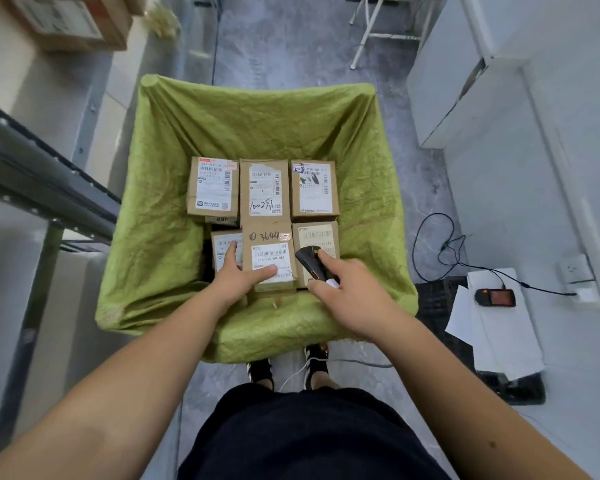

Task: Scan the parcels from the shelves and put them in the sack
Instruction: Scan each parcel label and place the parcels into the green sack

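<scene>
Grey concrete floor (pixel 291 46) fills the aisle, with metal shelving (pixel 42 171) running along the left edge of the frame and a cardboard box (pixel 70 22) resting at upper left. At centre frame a green sack (pixel 160 216) is held open, and six labelled parcels are seen lying flat inside it in two rows of three. The left hand (pixel 238 275) is laid at the near row, fingers extended and spread, over the boundary between the near-left parcel (pixel 224 245) and the near-centre parcel (pixel 269 252); nothing is gripped. The near-centre parcel lies directly ahead of that hand, its long axis running away from the person. The right hand (pixel 347 292) is curled round a black handheld scanner (pixel 309 261), which is held over the near-right parcel (pixel 317 237). The left hand is judged nearer the centre parcel. At lower right, a second handheld device (pixel 495 297) lies on white paper (pixel 499 337), cabled.
</scene>
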A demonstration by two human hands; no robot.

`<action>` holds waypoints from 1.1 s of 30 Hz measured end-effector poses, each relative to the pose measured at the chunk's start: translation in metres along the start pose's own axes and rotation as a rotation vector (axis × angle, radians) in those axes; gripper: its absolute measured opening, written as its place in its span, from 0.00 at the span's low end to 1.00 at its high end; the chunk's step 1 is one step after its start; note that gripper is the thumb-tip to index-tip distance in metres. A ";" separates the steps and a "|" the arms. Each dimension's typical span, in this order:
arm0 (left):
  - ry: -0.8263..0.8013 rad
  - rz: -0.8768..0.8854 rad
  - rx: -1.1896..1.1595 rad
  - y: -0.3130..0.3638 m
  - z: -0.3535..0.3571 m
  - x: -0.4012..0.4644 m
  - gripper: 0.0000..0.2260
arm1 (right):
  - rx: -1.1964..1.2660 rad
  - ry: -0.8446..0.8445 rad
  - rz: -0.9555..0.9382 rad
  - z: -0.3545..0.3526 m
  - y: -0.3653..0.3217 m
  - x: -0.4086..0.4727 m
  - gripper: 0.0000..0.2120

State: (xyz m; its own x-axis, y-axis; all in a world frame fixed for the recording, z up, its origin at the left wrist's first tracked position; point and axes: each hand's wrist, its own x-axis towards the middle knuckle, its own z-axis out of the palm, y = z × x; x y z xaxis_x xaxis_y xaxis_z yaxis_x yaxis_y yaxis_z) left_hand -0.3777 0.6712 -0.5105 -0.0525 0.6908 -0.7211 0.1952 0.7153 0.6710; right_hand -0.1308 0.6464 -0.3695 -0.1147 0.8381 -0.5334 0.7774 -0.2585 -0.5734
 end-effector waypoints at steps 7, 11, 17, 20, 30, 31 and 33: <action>0.120 0.146 0.038 -0.008 0.006 -0.002 0.58 | -0.088 -0.030 0.018 0.006 0.004 0.002 0.33; 0.074 0.121 0.116 -0.011 0.009 0.003 0.55 | -0.083 -0.043 0.008 0.010 0.007 -0.002 0.32; 0.086 0.028 0.196 -0.009 0.011 0.014 0.47 | -0.095 -0.046 0.034 0.012 0.011 -0.009 0.33; 0.099 0.014 0.212 -0.007 0.013 0.014 0.45 | -0.093 -0.054 0.042 0.013 0.013 -0.011 0.33; 0.158 0.065 0.481 0.017 0.022 -0.017 0.41 | -0.151 -0.076 0.035 0.007 0.012 -0.005 0.34; 0.157 0.069 0.526 0.021 0.024 -0.023 0.40 | -0.161 -0.074 0.029 0.007 0.011 -0.003 0.33; 0.172 0.070 0.600 0.028 0.029 -0.037 0.40 | -0.161 -0.065 0.003 0.006 0.009 0.001 0.33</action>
State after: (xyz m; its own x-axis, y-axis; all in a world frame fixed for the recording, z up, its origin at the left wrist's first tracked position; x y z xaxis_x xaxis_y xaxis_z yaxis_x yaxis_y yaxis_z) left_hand -0.3415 0.6625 -0.4695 -0.1664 0.7767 -0.6075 0.7173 0.5181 0.4659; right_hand -0.1274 0.6414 -0.3792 -0.1486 0.8031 -0.5770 0.8659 -0.1762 -0.4682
